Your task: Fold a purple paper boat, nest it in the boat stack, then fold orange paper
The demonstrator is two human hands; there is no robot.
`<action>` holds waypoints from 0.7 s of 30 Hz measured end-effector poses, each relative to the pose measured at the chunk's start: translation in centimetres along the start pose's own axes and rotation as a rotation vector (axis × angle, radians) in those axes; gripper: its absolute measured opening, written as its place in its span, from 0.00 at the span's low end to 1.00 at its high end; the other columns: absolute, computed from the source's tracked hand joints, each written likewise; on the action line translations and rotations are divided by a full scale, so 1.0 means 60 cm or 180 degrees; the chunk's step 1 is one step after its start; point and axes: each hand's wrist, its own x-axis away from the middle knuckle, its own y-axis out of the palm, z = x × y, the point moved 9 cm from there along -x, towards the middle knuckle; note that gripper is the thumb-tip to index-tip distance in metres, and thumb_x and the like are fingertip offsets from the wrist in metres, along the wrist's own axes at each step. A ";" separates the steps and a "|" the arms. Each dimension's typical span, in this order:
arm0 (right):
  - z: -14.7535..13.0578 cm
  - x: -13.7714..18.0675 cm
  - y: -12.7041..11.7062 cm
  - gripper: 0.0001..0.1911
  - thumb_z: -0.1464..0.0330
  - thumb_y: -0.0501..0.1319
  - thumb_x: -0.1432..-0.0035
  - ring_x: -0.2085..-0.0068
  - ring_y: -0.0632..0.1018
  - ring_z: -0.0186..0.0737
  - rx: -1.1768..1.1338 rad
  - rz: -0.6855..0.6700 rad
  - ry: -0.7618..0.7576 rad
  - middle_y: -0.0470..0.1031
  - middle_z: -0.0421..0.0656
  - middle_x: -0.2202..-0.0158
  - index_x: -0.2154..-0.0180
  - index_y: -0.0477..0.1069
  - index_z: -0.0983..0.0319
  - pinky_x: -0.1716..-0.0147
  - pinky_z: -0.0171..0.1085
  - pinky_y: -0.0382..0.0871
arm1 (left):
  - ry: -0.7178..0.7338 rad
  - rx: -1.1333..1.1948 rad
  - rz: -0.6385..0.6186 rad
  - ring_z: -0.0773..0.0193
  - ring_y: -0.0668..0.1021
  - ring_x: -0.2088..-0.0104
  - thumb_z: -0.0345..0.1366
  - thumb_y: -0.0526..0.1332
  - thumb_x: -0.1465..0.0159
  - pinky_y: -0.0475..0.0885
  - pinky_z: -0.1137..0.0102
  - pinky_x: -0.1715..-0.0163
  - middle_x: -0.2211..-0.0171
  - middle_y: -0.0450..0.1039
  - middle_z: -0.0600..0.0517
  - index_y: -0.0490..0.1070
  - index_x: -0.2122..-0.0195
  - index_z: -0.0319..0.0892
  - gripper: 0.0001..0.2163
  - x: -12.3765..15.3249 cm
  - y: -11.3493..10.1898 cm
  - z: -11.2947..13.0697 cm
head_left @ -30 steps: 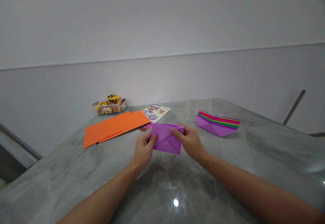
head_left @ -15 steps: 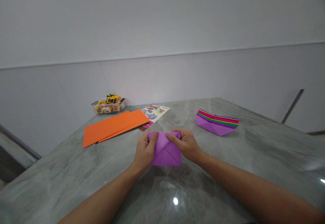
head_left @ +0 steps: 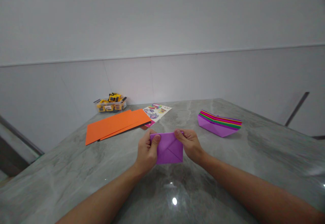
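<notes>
A folded sheet of purple paper [head_left: 169, 149] is held up in front of me over the table, its diagonal crease lines facing me. My left hand [head_left: 148, 149] pinches its left upper side, thumb on the near face. At the upper right corner, my right hand [head_left: 190, 144] grips the paper between thumb and fingers. Most fingers of both hands are hidden behind it. Right of my hands lies a purple folded-paper boat [head_left: 218, 125] with rainbow stripes along its upper edge.
Orange sheets [head_left: 114, 125] overlap on the left of the grey marbled table [head_left: 101, 169]. Behind them stand a clear plastic box [head_left: 111, 106] of yellow toy vehicles and a printed sheet [head_left: 158, 112]. A white wall [head_left: 172, 78] closes off the back.
My right hand has shifted outward to the paper's upper right corner, its thumb now nearer the edge. The left hand keeps its hold, and the view has moved slightly.
</notes>
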 end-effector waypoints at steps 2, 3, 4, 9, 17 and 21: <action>-0.004 0.001 0.000 0.27 0.49 0.54 0.42 0.81 0.51 0.28 -0.0058 0.0010 -0.0015 0.48 0.34 0.83 0.82 0.53 0.60 0.82 0.32 0.44 | -0.0009 -0.0015 0.0024 0.70 0.59 0.80 0.44 0.55 0.36 0.53 0.74 0.80 0.82 0.54 0.59 0.59 0.77 0.42 0.15 0.001 -0.001 0.001; -0.007 0.001 0.000 0.27 0.49 0.54 0.42 0.81 0.51 0.28 -0.0030 0.0012 -0.0029 0.48 0.34 0.83 0.82 0.53 0.61 0.82 0.31 0.44 | -0.0039 -0.0027 0.0042 0.69 0.59 0.80 0.44 0.55 0.36 0.53 0.74 0.80 0.82 0.55 0.59 0.60 0.77 0.42 0.15 0.001 -0.001 0.000; -0.009 0.001 0.001 0.27 0.49 0.55 0.43 0.81 0.52 0.28 0.0033 0.0008 -0.0044 0.49 0.34 0.83 0.82 0.54 0.61 0.83 0.31 0.45 | -0.0072 -0.0048 0.0076 0.69 0.59 0.80 0.44 0.55 0.36 0.53 0.74 0.81 0.82 0.55 0.59 0.60 0.77 0.42 0.15 0.001 -0.003 -0.001; 0.003 -0.002 0.011 0.23 0.51 0.62 0.49 0.79 0.59 0.29 0.0283 -0.0183 0.0079 0.59 0.36 0.82 0.81 0.63 0.63 0.82 0.31 0.53 | -0.0100 -0.0403 0.0274 0.69 0.61 0.80 0.43 0.54 0.36 0.55 0.73 0.80 0.82 0.57 0.59 0.60 0.77 0.43 0.14 -0.006 -0.013 -0.003; 0.028 0.004 0.043 0.22 0.51 0.67 0.57 0.79 0.66 0.32 -0.0950 -0.0565 0.0771 0.67 0.38 0.81 0.79 0.70 0.64 0.76 0.34 0.63 | -0.0094 -0.0655 0.0303 0.69 0.60 0.81 0.45 0.52 0.35 0.53 0.73 0.80 0.83 0.55 0.59 0.57 0.79 0.43 0.17 -0.010 -0.014 -0.001; 0.033 -0.002 0.025 0.21 0.52 0.67 0.57 0.80 0.63 0.31 -0.0499 -0.0190 0.0612 0.65 0.37 0.82 0.81 0.68 0.64 0.79 0.32 0.60 | -0.0330 -0.0562 0.0317 0.69 0.63 0.79 0.46 0.55 0.37 0.56 0.73 0.79 0.82 0.60 0.58 0.62 0.79 0.41 0.17 -0.021 -0.018 -0.021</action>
